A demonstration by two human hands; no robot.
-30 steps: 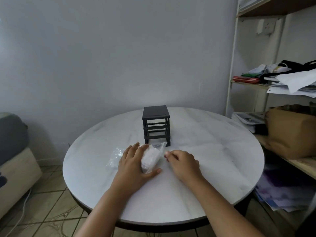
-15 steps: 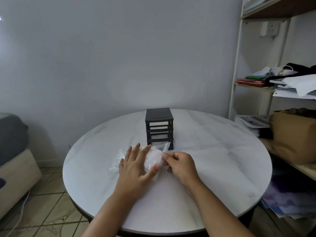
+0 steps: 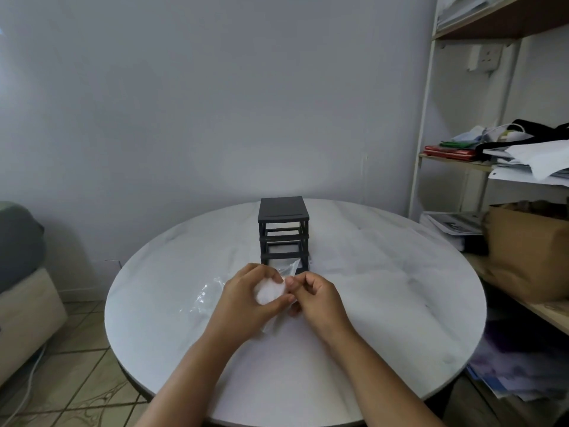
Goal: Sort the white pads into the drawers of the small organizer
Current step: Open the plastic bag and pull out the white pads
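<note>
A clear plastic bag of white pads (image 3: pixel 268 291) lies on the round white table (image 3: pixel 385 303), just in front of the small black organizer (image 3: pixel 283 232). My left hand (image 3: pixel 246 298) curls round the bag from the left, thumb under the white pads. My right hand (image 3: pixel 317 298) pinches the bag's right edge with thumb and forefinger. The organizer stands upright near the table's far side, and its frame looks open at the front. The bag's loose end (image 3: pixel 206 292) trails to the left of my left hand.
A shelf unit (image 3: pixel 505 167) with papers, clothes and a brown paper bag (image 3: pixel 529 251) stands to the right of the table. A padded seat (image 3: pixel 21 272) sits at the left. The floor is tiled.
Both hands closed in on the bag: the left went from lying flat on it to curling round it, and the right moved in from beside it and pinched its edge.
</note>
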